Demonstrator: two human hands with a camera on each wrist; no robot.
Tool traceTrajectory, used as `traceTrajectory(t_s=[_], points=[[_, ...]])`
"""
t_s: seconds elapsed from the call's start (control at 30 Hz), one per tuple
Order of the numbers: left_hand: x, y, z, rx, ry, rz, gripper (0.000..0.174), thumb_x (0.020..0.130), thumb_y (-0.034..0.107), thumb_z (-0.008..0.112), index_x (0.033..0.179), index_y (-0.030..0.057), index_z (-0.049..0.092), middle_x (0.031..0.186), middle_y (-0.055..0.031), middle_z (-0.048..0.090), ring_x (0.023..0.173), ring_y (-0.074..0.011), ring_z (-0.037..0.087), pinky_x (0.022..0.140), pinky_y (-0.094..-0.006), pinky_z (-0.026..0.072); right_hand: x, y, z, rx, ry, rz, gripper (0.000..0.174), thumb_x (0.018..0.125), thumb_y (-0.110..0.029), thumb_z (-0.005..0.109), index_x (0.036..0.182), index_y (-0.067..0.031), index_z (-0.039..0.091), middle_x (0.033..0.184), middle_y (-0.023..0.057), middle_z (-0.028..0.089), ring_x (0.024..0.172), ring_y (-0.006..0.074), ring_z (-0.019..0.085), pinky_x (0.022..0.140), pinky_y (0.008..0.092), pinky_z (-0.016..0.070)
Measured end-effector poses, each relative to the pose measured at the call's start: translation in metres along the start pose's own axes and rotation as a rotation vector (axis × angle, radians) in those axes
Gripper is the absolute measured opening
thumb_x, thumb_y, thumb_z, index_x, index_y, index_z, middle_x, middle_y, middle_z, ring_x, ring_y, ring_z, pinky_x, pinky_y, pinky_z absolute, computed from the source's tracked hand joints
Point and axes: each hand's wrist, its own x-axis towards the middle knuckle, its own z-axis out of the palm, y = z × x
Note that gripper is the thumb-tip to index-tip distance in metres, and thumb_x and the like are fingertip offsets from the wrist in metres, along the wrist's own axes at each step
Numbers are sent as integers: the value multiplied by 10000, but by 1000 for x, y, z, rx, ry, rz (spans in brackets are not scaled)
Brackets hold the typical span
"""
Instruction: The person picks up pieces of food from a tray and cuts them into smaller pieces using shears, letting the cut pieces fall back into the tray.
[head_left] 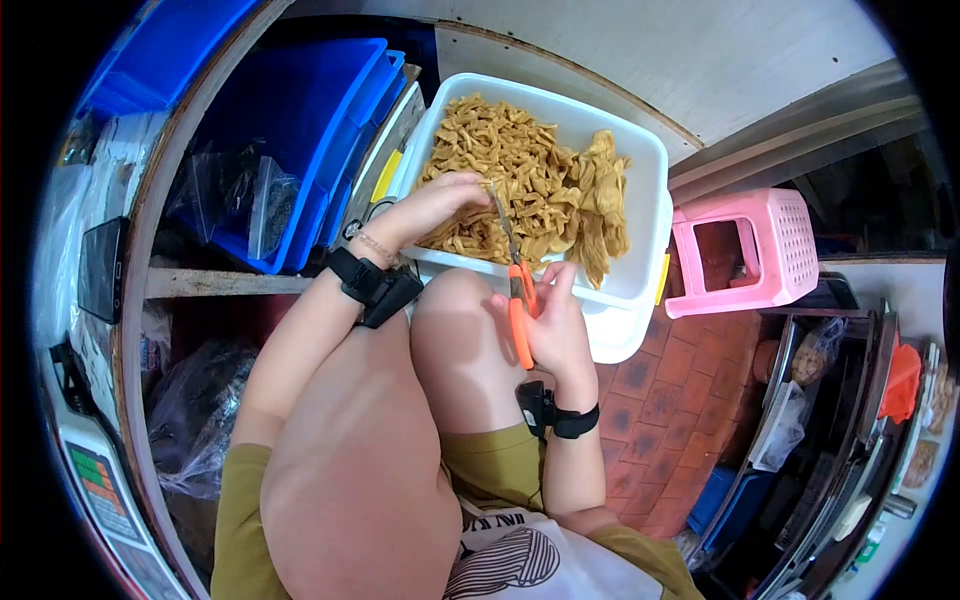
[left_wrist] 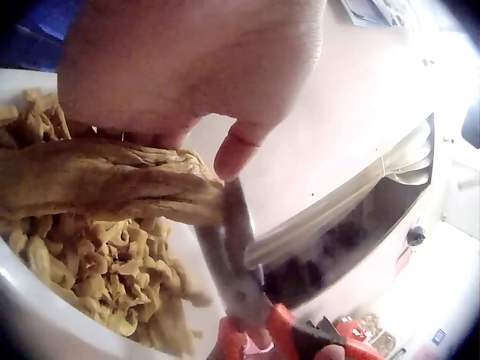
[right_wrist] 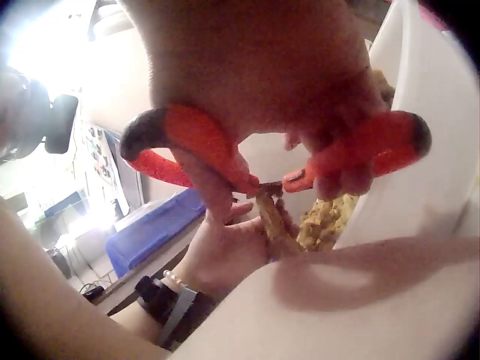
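My right hand point(head_left: 562, 330) grips scissors point(head_left: 517, 290) by their orange-and-black handles. In the left wrist view, the scissors' metal blades point(left_wrist: 238, 225) stand spread apart at the end of a long, tan, wrinkled strip point(left_wrist: 105, 184). The left hand point(head_left: 445, 205) holds this strip from above, with the thumb near its cut-looking end and close to a blade. Both hands are over the near side of a white tub point(head_left: 645, 225). Inside lie many short tan pieces point(head_left: 485, 140), and longer uncut strips point(head_left: 603, 190) rest at the right. The right wrist view shows the strip under the scissors.
A pink plastic stool point(head_left: 790, 245) stands right of the tub on red floor tiles point(head_left: 640, 400). Blue bins point(head_left: 320, 150) fill a shelf on the left. The person's bare knees point(head_left: 455, 340) are against the tub's near side. A shelf rack point(head_left: 850, 440) is at the lower right.
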Motion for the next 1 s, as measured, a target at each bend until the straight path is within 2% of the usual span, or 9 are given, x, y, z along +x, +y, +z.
traceTrajectory(t_s=[0.13, 0.2, 0.3, 0.53, 0.6, 0.7, 0.83, 0.9, 1.0], points=[[6, -8, -3, -20, -83, -23, 200, 870, 165, 582, 978, 4, 631, 903, -12, 627, 823, -75, 553, 732, -224, 446, -1, 1, 3, -19, 8, 4, 599, 783, -273, 788, 983, -72, 260, 646, 64, 560, 564, 114, 481, 535, 275, 428], [6, -7, -6, 40, -97, -64, 200, 875, 159, 582, 979, -6, 628, 906, -23, 631, 829, -82, 556, 752, -225, 452, -1, 3, 4, 200, 4, 58, 624, 741, -312, 811, 986, -65, 293, 621, 101, 539, 539, 198, 499, 538, 328, 432], [15, -20, -9, -30, -55, -46, 221, 878, 157, 584, 1007, -18, 622, 912, -21, 636, 825, -82, 555, 749, -227, 454, -4, -1, 6, 207, -2, 66, 610, 744, -259, 813, 994, -67, 291, 601, 83, 554, 524, 160, 483, 531, 303, 426], [11, -17, -12, 16, -146, -21, 247, 897, 159, 591, 1071, -14, 614, 939, -16, 639, 860, -72, 550, 772, -231, 458, -6, -2, -2, 180, -18, 119, 647, 741, -294, 812, 1041, -55, 291, 640, 96, 584, 557, 170, 518, 583, 312, 457], [9, -15, -9, 193, -316, 12, 254, 898, 166, 616, 1098, 8, 613, 955, -13, 639, 884, -75, 550, 816, -242, 457, -7, -5, -2, 176, -44, 75, 707, 758, -362, 785, 1130, -23, 288, 705, 123, 603, 624, 210, 581, 634, 324, 480], [-1, 2, -5, 290, -356, -6, 272, 899, 178, 631, 1121, 22, 609, 973, -16, 637, 902, -88, 548, 842, -267, 454, -5, -1, 2, 162, -81, 57, 798, 759, -436, 761, 1207, 9, 272, 754, 138, 613, 694, 262, 625, 669, 339, 492], [4, -12, -11, 292, -436, 42, 278, 907, 171, 622, 1139, 19, 601, 993, -25, 635, 927, -105, 548, 867, -288, 449, -3, -9, -3, 52, -92, 81, 860, 738, -487, 756, 1233, 22, 272, 733, 132, 602, 708, 299, 637, 667, 352, 495], [3, -9, -10, 375, -452, 66, 281, 916, 173, 610, 1150, 18, 593, 999, -38, 632, 937, -113, 542, 873, -296, 448, -2, -17, -7, -51, -123, 114, 777, 763, -329, 796, 1201, -13, 237, 793, 112, 634, 681, 149, 606, 661, 278, 493], [2, -7, -9, 426, -402, 62, 282, 921, 182, 607, 1145, 12, 592, 989, -33, 635, 926, -103, 539, 863, -280, 449, 0, -11, -3, 58, -137, 149, 752, 742, -323, 816, 1142, -32, 251, 764, 120, 637, 631, 146, 597, 636, 276, 495]])
